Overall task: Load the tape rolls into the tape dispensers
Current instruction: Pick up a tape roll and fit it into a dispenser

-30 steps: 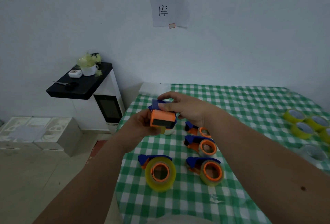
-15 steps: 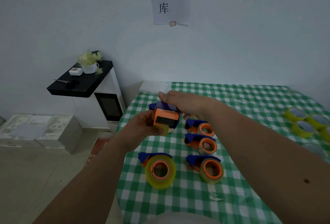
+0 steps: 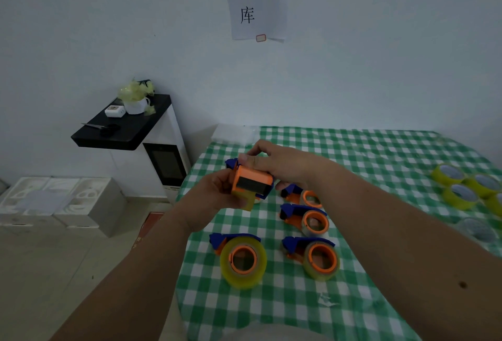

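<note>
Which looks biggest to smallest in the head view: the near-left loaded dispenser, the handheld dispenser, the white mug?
1. Near-left loaded dispenser, though nearest the camera.
2. Handheld dispenser, gripped by both hands.
3. White mug, farthest away.

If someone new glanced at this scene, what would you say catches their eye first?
Most striking is the orange and blue tape dispenser held above the table's left edge by the left hand and right hand. Below it, four loaded dispensers lie on the green checked tablecloth. Loose yellow tape rolls sit at the far right.
</note>
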